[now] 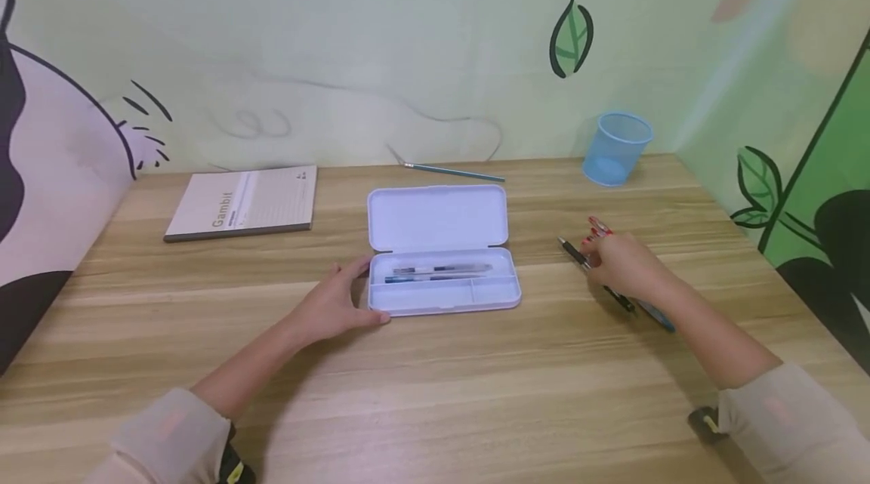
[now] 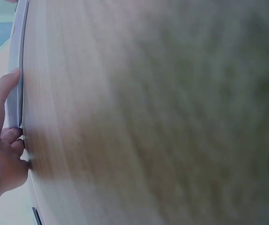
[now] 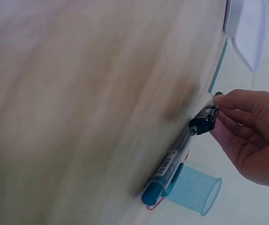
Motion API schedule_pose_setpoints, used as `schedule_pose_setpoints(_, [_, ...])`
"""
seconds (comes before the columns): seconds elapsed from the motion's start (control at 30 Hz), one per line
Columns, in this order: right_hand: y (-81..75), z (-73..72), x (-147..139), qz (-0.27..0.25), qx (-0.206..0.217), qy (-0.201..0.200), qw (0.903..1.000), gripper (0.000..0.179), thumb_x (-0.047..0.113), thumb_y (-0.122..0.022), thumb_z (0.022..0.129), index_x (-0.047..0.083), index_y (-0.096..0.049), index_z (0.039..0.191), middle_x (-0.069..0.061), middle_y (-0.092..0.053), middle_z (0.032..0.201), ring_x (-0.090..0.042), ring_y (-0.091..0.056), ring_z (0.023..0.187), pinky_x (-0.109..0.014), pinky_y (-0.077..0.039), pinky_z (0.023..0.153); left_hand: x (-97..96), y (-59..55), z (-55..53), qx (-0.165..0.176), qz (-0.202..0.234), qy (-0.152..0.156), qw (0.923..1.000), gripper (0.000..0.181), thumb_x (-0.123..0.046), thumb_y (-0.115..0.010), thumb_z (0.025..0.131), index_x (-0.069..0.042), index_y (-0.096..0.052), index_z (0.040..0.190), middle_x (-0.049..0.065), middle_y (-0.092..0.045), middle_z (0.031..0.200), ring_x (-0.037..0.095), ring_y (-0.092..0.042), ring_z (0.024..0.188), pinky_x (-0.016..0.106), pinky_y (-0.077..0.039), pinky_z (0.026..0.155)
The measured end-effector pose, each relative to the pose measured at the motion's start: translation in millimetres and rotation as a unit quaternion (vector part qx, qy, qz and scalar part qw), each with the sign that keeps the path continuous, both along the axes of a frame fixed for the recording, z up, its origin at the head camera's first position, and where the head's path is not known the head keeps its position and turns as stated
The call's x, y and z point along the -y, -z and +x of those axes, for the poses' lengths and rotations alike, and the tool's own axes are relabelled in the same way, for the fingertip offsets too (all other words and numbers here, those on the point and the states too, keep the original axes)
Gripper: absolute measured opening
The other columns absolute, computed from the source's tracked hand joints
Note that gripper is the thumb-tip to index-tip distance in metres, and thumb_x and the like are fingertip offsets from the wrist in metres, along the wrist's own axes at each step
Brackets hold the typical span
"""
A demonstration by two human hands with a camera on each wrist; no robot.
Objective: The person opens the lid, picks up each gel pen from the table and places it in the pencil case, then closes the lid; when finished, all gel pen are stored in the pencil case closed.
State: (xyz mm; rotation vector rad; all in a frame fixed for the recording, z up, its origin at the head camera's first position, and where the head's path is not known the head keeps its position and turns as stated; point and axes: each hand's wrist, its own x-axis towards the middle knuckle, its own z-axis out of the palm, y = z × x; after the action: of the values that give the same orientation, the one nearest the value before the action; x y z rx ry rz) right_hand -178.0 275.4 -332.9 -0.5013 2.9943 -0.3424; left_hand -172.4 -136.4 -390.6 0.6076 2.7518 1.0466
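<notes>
A pale lavender pencil case [image 1: 437, 218] lies open on the table, its lid folded back. Two slim pens [image 1: 442, 269] rest in its long rear compartment; the front compartments hold nothing. My left hand [image 1: 331, 305] holds the case's left end, thumb at the front edge and fingers around the left side. My right hand [image 1: 628, 266] pinches a black pen [image 3: 204, 121] between thumb and fingers, at the right of the case. Beside it lies a clear pen with a teal cap [image 3: 168, 171], partly under the hand in the head view. A red pen [image 1: 600, 226] shows just beyond the fingers.
A blue mesh cup [image 1: 617, 149] stands at the back right. A thin blue paintbrush [image 1: 454, 172] lies behind the case near the wall. At the back left is a notebook [image 1: 248, 201]. Painted walls [image 1: 340, 53] border the wooden table [image 1: 435, 393].
</notes>
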Motion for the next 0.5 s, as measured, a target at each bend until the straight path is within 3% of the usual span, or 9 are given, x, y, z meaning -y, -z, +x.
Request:
schedule_pose_setpoints(0.1, [-1.0,-0.7,3,-0.009,-0.034,-0.016,0.9993,0.024,-0.003,-0.064,0.078,-0.010,-0.065,0.100,-0.011,-0.067,0.080,-0.025,-0.061,0.072,-0.029,-0.045,0.051,-1.5,-1.1,-0.4,0.003,-0.001,0.000,1.0000,0.092,-0.037,-0.081,0.068,-0.001,-0.035,0.139,0.019,-0.042,0.138,0.034,-0.033,0.130,0.053,-0.010,0.109])
schedule_pose_setpoints(0.17, [-1.7,-1.9,6,-0.024,-0.045,-0.015,0.9986,0.022,-0.004,-0.061,0.079,-0.011,-0.065,0.099,-0.017,-0.068,0.087,-0.028,-0.063,0.071,-0.030,-0.048,0.054,-1.9,-2.2,-0.2,0.006,-0.003,-0.002,1.0000,0.092,-0.037,-0.081,0.068,-0.002,-0.034,0.140,0.018,-0.041,0.139,0.035,-0.032,0.130,0.054,-0.011,0.109])
schedule_pose_setpoints(0.23, [-2.5,-3.2,10,-0.027,-0.059,-0.014,0.9978,0.022,-0.005,-0.061,0.078,-0.011,-0.065,0.099,-0.017,-0.068,0.088,-0.029,-0.064,0.076,-0.034,-0.052,0.063,-1.9,-3.3,0.4,0.010,-0.003,-0.004,0.9999,0.092,-0.036,-0.081,0.068,-0.002,-0.034,0.140,0.018,-0.041,0.139,0.035,-0.032,0.130,0.054,-0.012,0.108])
schedule_pose_setpoints(0.33, [-3.8,-4.8,16,-0.041,-0.063,-0.005,0.9972,0.025,-0.005,-0.061,0.078,-0.011,-0.064,0.103,-0.015,-0.068,0.085,-0.024,-0.063,0.067,-0.037,-0.053,0.066,-1.7,-3.5,1.1,0.008,-0.001,-0.005,1.0000,0.091,-0.035,-0.081,0.068,-0.002,-0.035,0.139,0.018,-0.042,0.138,0.035,-0.033,0.130,0.054,-0.012,0.109])
schedule_pose_setpoints(0.5, [-4.1,-5.4,24,-0.064,-0.073,0.002,0.9953,0.028,-0.004,-0.064,0.077,-0.010,-0.064,0.104,-0.012,-0.067,0.082,-0.025,-0.064,0.073,-0.044,-0.051,0.075,-1.9,-2.0,2.0,0.005,0.002,-0.003,1.0000,0.090,-0.034,-0.082,0.068,-0.002,-0.036,0.139,0.017,-0.044,0.137,0.032,-0.035,0.128,0.051,-0.010,0.110])
